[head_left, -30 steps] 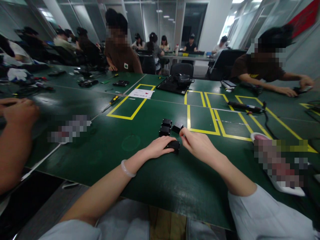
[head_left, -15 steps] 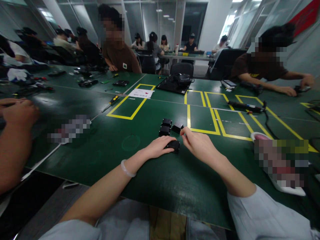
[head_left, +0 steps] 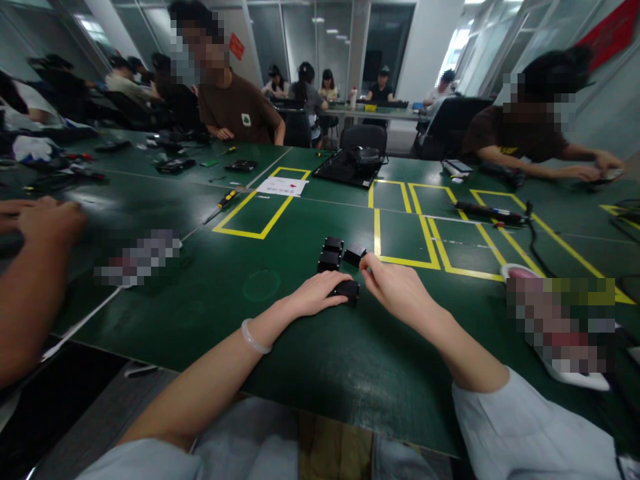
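Small black box-shaped parts are grouped on the green table in front of me. My left hand lies over the nearest black block, thumb on its near side and fingers across its far side. Just beyond the fingers, two more black pieces sit in a line, edge to edge. My right hand is curled, thumb and fingertips pinched together at the right end of a tilted black piece. Whatever those fingertips may hold is hidden or too small to make out.
Yellow tape frames mark the green table. A screwdriver and a paper sheet lie left of centre. A black corded tool and a white tray are on the right. Co-workers sit around.
My hands and the black pieces look almost unmoved. Across the table, the co-worker in brown has shifted to the left, and a neighbour's hand at the far left has moved slightly.
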Tool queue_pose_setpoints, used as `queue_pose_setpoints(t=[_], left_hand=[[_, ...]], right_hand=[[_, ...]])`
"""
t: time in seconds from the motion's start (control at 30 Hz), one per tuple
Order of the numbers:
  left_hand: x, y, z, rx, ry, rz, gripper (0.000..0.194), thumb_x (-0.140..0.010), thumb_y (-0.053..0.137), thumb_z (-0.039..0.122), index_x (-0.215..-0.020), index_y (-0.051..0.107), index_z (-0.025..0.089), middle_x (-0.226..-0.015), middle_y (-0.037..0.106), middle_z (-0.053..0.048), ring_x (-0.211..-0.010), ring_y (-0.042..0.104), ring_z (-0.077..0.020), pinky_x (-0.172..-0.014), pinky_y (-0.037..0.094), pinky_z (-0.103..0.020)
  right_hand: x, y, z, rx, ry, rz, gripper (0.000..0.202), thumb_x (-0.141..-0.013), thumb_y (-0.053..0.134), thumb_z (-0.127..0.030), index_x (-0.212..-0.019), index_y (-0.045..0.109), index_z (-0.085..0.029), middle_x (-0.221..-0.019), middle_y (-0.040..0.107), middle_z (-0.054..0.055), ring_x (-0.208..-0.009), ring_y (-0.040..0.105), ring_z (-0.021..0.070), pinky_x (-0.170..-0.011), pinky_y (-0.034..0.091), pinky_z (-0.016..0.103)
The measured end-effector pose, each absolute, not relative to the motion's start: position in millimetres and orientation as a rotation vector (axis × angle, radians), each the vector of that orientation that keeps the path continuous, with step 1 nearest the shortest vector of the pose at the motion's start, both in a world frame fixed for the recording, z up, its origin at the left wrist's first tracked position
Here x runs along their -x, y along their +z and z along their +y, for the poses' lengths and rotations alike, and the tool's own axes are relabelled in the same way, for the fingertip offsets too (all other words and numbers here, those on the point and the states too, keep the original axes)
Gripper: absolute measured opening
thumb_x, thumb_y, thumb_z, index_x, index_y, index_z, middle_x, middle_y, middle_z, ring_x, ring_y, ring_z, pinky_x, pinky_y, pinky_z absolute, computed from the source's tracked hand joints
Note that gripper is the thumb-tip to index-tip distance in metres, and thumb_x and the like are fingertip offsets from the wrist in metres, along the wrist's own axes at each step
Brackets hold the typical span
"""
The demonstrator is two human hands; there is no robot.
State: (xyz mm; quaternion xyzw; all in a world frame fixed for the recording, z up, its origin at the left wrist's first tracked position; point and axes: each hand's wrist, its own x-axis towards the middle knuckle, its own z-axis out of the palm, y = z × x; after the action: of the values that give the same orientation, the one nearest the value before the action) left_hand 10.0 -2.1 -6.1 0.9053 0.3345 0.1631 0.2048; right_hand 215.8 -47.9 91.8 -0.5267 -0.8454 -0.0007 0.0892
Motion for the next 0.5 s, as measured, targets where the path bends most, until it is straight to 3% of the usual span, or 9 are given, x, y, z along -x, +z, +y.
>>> queue_pose_setpoints(t=[0.1,0.3,0.5], left_hand=[[-9.7,-6.3,-2.2,-2.52,0.457,0.931,0.042,-0.092,0.054,0.041,-0.13,0.045,0.024,-0.126,0.056,-0.007,-0.112,0.054,-0.0245,-0.097,0.042,-0.038],[-9.1,-6.9,-2.5,-2.509,0.457,0.933,0.044,-0.092,0.054,0.041,-0.132,0.044,0.024,-0.126,0.056,-0.007,-0.112,0.054,-0.0246,-0.098,0.042,-0.038],[-10.0,-4.7,-3.4,-2.504,0.454,0.937,0.042,-0.092,0.054,0.041,-0.131,0.045,0.025,-0.126,0.056,-0.007,-0.111,0.054,-0.0245,-0.097,0.042,-0.038]], right_hand=[[-217.0,91.1,-48.3,1.516,0.011,-2.494,0.019,-0.095,0.033,-0.027,-0.101,0.049,-0.02,-0.081,0.068,0.003,-0.064,0.06,0.0152,-0.052,0.022,0.025],[-216.4,89.9,-45.7,1.59,-0.097,-2.545,0.032,-0.098,0.027,-0.04,-0.092,0.052,-0.02,-0.071,0.067,0.004,-0.061,0.06,0.0168,-0.05,0.018,0.026],[-215.3,89.2,-45.8,1.565,-0.028,-2.529,0.026,-0.097,0.029,-0.031,-0.103,0.051,-0.019,-0.077,0.068,0.004,-0.062,0.06,0.0161,-0.051,0.02,0.026]])
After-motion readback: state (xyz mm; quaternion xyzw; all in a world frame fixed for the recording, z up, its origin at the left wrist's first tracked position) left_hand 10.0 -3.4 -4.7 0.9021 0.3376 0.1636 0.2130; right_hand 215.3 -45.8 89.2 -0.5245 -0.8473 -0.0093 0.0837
